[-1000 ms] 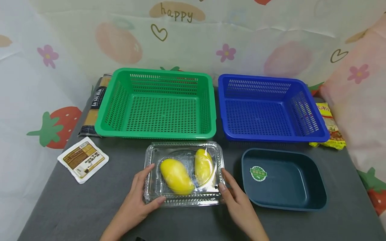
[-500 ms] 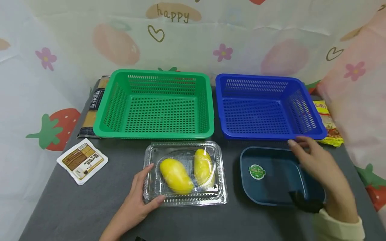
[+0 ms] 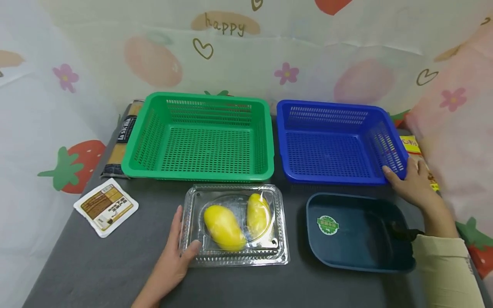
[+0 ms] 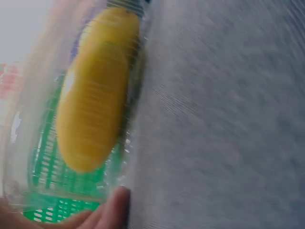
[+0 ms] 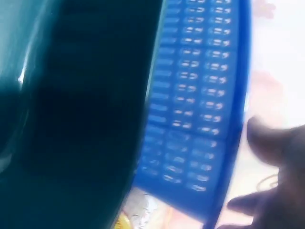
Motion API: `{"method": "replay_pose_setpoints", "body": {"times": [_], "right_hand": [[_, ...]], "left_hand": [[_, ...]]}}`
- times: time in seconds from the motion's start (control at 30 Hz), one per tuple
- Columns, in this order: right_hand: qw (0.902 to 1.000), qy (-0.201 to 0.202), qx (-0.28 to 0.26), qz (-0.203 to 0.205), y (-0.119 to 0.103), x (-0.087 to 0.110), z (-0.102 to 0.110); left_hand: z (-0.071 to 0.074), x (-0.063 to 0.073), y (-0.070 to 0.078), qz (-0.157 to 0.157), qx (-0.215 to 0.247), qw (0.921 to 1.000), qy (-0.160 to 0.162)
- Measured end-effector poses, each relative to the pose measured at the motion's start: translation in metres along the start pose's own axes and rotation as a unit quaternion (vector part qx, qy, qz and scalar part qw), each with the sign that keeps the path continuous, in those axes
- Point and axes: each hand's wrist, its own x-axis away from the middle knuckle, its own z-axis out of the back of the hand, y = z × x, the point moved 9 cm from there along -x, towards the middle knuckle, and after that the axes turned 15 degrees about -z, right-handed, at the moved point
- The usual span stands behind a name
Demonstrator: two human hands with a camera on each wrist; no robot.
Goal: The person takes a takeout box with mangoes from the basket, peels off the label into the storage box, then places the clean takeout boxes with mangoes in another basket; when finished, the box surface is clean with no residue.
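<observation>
A clear plastic clamshell box (image 3: 239, 259) with two yellow mangoes (image 3: 224, 227) inside lies on the grey table. My left hand (image 3: 169, 261) is at its left side, fingers extended along the edge and thumb at the front corner. In the left wrist view the mangoes (image 4: 93, 95) show through the box wall, fingertips near the bottom. My right hand (image 3: 414, 184) is at the front right corner of the blue basket (image 3: 327, 177), thumb close to the rim. Its fingers partly cover a yellow packet (image 3: 410, 144). In the right wrist view the fingers are spread beside the basket rim.
A green basket (image 3: 200, 174) stands behind the box. In front of the blue basket is a dark teal tub (image 3: 354, 239), under my right forearm. A white-edged flat packet (image 3: 105, 207) and a pasta bag (image 3: 121, 141) lie at the left. A printed curtain hangs behind.
My right hand has left the box's right side and moved right, across the teal tub, to the blue basket's corner. My left hand has shifted slightly left, its thumb drawn back along the box.
</observation>
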Motion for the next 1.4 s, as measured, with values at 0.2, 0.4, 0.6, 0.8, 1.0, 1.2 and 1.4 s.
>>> {"method": "replay_pose_setpoints", "body": {"times": [0.2,0.4,0.6,0.8,1.0,1.2,1.4], "right_hand": [[0.9993,-0.027,0.017,0.021,0.006,-0.011,-0.007],[0.9987,-0.043,0.018,0.021,0.015,-0.015,-0.011],[0.999,-0.042,0.004,0.016,0.02,-0.016,-0.009],[0.9993,-0.033,-0.002,0.015,0.016,-0.012,-0.007],[0.9994,-0.031,-0.003,0.014,0.013,-0.013,-0.006],[0.9994,-0.034,0.004,0.007,0.011,-0.015,-0.005],[0.9989,-0.046,0.001,0.0,0.007,-0.017,-0.009]], "left_hand": [[-0.003,0.002,-0.011,0.101,0.136,0.9855,-0.003],[-0.002,0.003,-0.007,0.124,0.178,0.9761,0.006],[0.005,0.007,0.009,0.118,0.153,0.9811,0.0],[0.008,0.008,0.035,0.103,0.087,0.9901,-0.037],[-0.003,0.002,0.064,0.102,0.108,0.9867,-0.066],[-0.021,-0.017,0.095,0.076,0.179,0.9759,-0.1],[-0.03,-0.052,0.117,0.054,0.141,0.9828,-0.106]]}}
